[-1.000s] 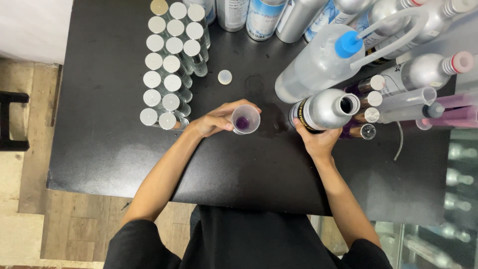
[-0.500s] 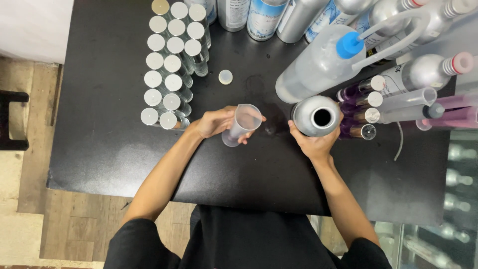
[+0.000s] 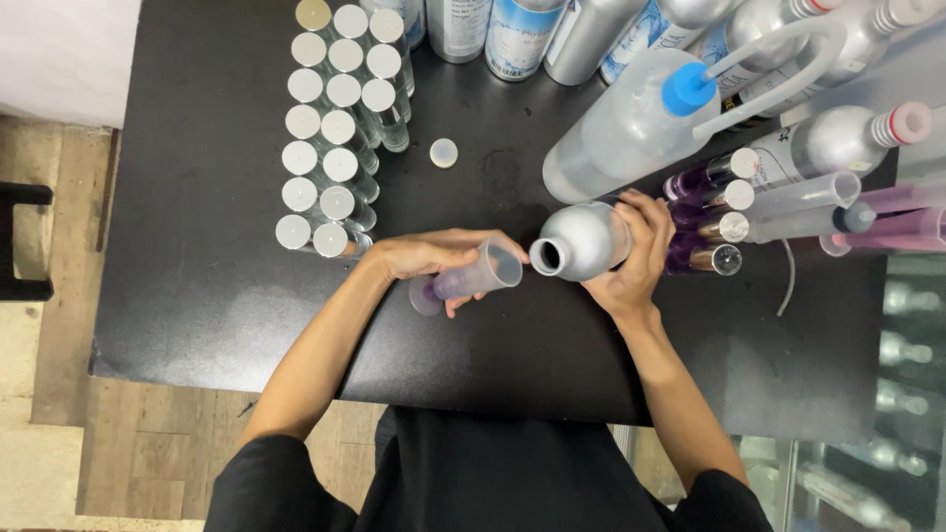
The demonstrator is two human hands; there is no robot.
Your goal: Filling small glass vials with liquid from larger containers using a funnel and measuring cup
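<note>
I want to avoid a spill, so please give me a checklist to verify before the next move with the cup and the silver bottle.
1. Left hand grips the clear plastic cup firmly: ok.
2. Right hand holds the silver bottle by its body: ok.
3. Bottle is uncapped: ok.
4. Bottle mouth is over the cup opening: not ok, it is just beside the rim.
5. Cup upright enough to hold its purple liquid: cannot tell, it is strongly tilted.
6. Black table under the cup is free of things: ok.
</note>
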